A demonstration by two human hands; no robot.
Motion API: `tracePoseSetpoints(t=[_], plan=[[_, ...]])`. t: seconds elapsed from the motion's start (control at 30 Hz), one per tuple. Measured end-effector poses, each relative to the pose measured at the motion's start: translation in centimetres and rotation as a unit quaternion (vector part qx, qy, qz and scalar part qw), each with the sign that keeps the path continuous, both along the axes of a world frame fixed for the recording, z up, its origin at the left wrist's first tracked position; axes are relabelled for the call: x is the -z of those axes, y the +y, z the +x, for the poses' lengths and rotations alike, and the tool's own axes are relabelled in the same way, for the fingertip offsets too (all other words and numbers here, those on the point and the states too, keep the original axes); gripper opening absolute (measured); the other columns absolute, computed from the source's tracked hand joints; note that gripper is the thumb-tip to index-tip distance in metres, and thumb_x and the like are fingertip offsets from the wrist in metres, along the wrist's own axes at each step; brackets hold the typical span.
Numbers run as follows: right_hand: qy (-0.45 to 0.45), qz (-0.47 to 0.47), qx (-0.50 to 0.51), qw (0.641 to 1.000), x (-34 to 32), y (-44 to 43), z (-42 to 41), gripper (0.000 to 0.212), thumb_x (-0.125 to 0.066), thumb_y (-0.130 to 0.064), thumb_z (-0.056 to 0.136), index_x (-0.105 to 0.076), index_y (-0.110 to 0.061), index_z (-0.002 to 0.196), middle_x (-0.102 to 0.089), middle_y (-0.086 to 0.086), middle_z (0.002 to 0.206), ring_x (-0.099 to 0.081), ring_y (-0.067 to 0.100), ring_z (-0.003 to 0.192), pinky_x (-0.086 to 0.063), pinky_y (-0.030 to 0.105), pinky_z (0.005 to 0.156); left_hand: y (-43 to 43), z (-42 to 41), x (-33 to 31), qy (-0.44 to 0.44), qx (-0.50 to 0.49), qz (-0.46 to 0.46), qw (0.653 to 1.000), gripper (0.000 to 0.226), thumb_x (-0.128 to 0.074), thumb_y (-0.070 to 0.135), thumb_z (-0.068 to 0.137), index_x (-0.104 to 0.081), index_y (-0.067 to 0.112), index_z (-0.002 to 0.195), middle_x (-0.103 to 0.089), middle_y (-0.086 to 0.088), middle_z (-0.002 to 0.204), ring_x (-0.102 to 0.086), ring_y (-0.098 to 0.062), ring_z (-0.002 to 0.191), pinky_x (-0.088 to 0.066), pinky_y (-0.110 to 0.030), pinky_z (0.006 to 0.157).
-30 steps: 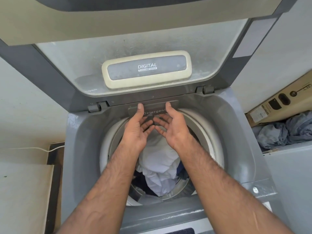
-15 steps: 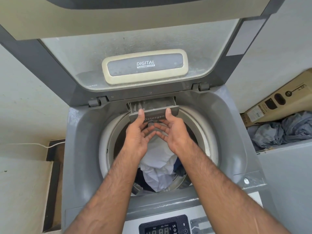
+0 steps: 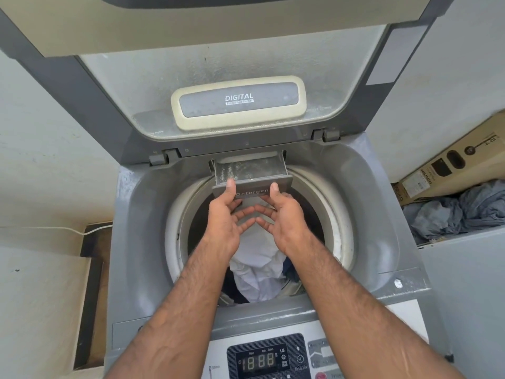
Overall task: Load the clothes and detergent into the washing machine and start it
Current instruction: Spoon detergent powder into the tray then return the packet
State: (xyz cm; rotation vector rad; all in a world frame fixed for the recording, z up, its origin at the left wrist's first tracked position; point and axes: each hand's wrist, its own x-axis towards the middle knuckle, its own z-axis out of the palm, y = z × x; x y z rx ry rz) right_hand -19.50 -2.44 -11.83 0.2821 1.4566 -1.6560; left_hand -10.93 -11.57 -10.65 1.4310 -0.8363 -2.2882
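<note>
Your thumbs (image 3: 231,187) sit on the front of the detergent drawer (image 3: 250,172) with the other fingers curled loosely beneath, so left hand (image 3: 222,222) and right hand (image 3: 287,217) both pinch its lip, equally near. The drawer lies straight ahead at the drum's (image 3: 338,214) back edge, long axis left-right, partly slid toward you, with only powdery residue inside. The drum holds a white cloth (image 3: 257,274) over dark clothes.

A home laundry corner. A grey top-loading washing machine (image 3: 142,214) stands against plain white painted walls (image 3: 41,132). A crumpled heap of grey-blue cloth (image 3: 451,214) and a brown cardboard box (image 3: 470,160) sit beside it
</note>
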Motion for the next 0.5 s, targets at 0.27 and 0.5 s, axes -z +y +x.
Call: tracePoseSetpoints(t=[0.27, 0.5], plan=[[-0.025, 0.047, -0.035, 0.998, -0.7, 0.4, 0.1, 0.028, -0.060, -0.039, 0.103, -0.065, -0.020, 0.122, -0.077, 0.002, 0.117, -0.073, 0.020, 0.105, -0.058, 0.037, 0.080, 0.3, 1.0, -0.6, -0.026, 0.050, 0.029, 0.998, 0.046, -0.062, 0.052, 0.098, -0.046, 0.016, 0.124, -0.066, -0.014, 0.124, -0.070, -0.032, 0.112, -0.058, -0.046, 0.089], [0.041, 0.116, -0.105, 0.987, -2.0, 2.3, 0.7, 0.030, -0.063, -0.028, 0.099, -0.065, -0.018, 0.127, -0.075, 0.000, 0.115, -0.074, 0.021, 0.103, -0.057, 0.033, 0.072, 1.5, 2.6, -0.5, -0.094, 0.146, -0.025, 0.985, 0.033, -0.057, 0.027, 0.103, -0.055, 0.014, 0.133, -0.067, -0.012, 0.124, -0.069, -0.032, 0.108, -0.056, -0.042, 0.082]])
